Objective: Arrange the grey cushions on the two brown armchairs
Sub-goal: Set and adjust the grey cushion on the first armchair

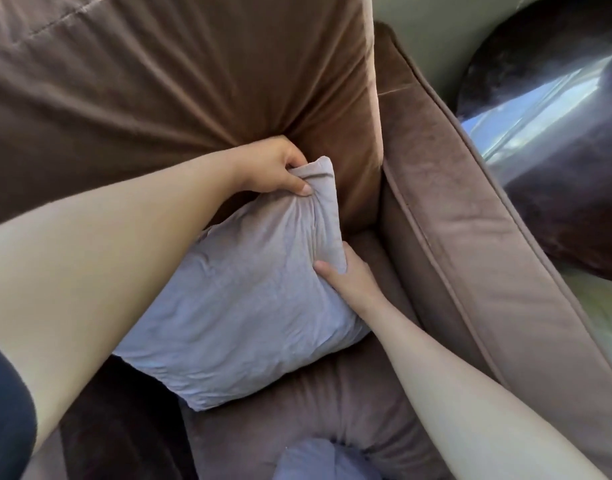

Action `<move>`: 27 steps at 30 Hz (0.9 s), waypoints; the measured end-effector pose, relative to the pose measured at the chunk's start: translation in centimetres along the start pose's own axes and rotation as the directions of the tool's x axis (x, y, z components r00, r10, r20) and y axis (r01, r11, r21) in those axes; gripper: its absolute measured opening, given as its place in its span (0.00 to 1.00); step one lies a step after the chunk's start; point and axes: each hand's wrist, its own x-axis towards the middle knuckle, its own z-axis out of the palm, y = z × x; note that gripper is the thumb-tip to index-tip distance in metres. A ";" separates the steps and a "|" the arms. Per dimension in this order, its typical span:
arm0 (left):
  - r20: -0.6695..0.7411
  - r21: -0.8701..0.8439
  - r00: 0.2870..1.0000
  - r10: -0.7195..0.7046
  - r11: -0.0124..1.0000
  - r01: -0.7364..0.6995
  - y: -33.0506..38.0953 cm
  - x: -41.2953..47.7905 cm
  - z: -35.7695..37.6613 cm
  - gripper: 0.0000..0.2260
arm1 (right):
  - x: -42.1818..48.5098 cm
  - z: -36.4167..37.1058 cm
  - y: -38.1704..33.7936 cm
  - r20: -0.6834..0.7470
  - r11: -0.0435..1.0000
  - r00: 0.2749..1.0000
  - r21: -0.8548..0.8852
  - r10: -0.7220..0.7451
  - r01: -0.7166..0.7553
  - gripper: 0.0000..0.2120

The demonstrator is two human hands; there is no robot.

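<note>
Grey fabric cushion [238,306], pinched at its top corner by the left hand [273,166] and gripped along its edge by the right hand [349,271], could slump forward off the brown velvet armchair's backrest [193,81] once released.

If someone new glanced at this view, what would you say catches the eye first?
First, the pale grey cushion at the centre, tilted on the seat of the brown armchair against its backrest. The left hand pinches its top corner, bunching the fabric, while the right hand grips its right edge. A second bit of grey fabric peeks in at the bottom edge, and the padded armrest runs down the right.
</note>
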 end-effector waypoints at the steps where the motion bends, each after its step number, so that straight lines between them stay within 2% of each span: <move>1: 0.008 -0.024 1.000 -0.001 1.000 0.001 -0.1 0.1 -0.1 0.04 | -0.4 0.1 1.3 0.024 0.999 0.999 -0.031 0.023 -0.023 0.31; 5: -0.015 -0.075 1.000 -0.009 0.997 0.008 -0.3 0.4 -0.1 0.09 | -1.6 -0.1 5.3 0.050 0.983 0.989 -0.125 0.141 -0.134 0.39; 11: -0.045 -0.122 0.999 -0.019 0.992 0.014 -0.2 0.1 0.1 0.11 | -3.9 0.6 7.4 -0.152 0.966 0.970 -0.150 0.189 -0.212 0.32; 13: -0.056 -0.132 0.998 -0.022 0.991 0.014 -0.2 -0.1 0.3 0.11 | -4.8 1.2 7.9 -0.172 0.963 0.967 -0.160 0.187 -0.215 0.30; 17: -0.064 -0.147 0.998 -0.027 0.989 0.017 -0.3 -0.2 0.4 0.09 | -6.0 0.6 9.8 -0.067 0.954 0.968 -0.165 0.242 -0.250 0.28; 21: -0.067 -0.156 0.997 -0.024 0.988 0.013 -0.4 -0.1 0.5 0.05 | -7.0 -1.6 12.0 0.035 0.940 0.972 -0.265 0.231 -0.214 0.17; 25: -0.070 -0.147 0.997 -0.019 0.989 0.009 -0.7 0.3 0.4 0.08 | -7.6 -2.6 13.2 0.062 0.892 0.953 -0.375 0.296 -0.253 0.06; 27: -0.075 -0.131 0.997 -0.013 0.991 0.003 -0.9 0.5 0.3 0.10 | -6.7 -3.0 12.1 0.078 0.871 0.934 -0.395 0.348 -0.291 0.11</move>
